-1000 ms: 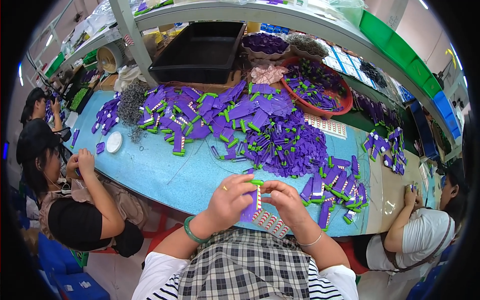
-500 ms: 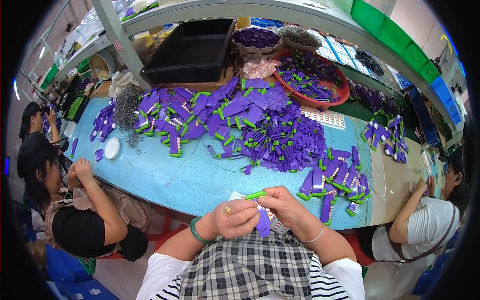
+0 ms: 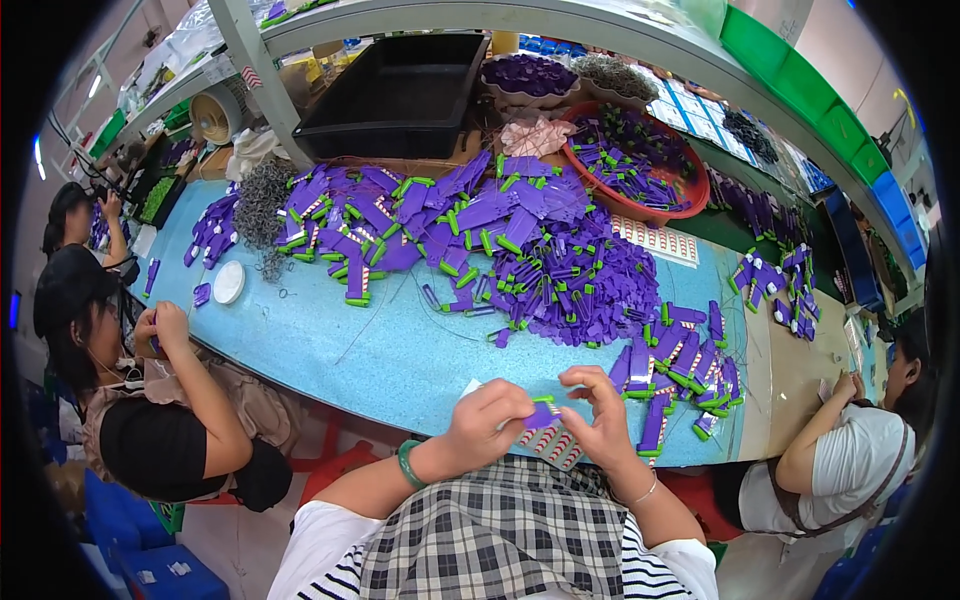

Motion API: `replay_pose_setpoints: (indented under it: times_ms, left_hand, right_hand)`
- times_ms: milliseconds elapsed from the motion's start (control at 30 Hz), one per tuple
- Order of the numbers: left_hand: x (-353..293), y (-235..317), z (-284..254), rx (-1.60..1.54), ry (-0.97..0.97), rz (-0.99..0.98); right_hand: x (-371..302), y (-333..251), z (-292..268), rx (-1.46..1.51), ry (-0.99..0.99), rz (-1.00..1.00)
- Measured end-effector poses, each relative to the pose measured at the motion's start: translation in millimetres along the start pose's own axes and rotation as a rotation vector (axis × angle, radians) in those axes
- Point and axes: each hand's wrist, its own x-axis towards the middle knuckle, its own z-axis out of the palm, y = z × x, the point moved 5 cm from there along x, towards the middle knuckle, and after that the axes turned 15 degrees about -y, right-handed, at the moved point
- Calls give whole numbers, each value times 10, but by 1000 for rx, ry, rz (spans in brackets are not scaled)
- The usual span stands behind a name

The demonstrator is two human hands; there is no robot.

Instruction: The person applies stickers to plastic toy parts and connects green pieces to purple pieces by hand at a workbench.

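Now the left hand point(image 3: 486, 422) pinches a purple-and-green tag point(image 3: 540, 413) by the bench point(image 3: 400, 355)'s near edge; right hand point(image 3: 600, 422) alongside, parted, seemingly empty.

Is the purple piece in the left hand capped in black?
No, the purple piece in the left hand has a green end.

Purple-green piece point(image 3: 540, 414) in left grip point(image 3: 486, 420)

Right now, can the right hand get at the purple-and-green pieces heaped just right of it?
Probably yes: the right hand looks open, the purple-and-green pieces lie close beside it, and nothing visible stands between.
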Motion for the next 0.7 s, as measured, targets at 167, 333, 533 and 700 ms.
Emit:
replay_pose_setpoints:
  times_ms: [167, 333, 533, 700]
  left_hand:
    - [261, -339, 33, 24, -134, -278]
    - [417, -870, -242, 444, -275, -502]
    - [452, -911, -41, 686, -409, -528]
    - [472, -826, -188, 588, -263, -412]
  right_hand:
    - [-125, 636, 25, 308, -121, 76]
    - [-111, 604, -107, 627, 32, 178]
    - [-129, 481, 77, 481, -137, 147]
    - [-17, 460, -23, 522, -163, 83]
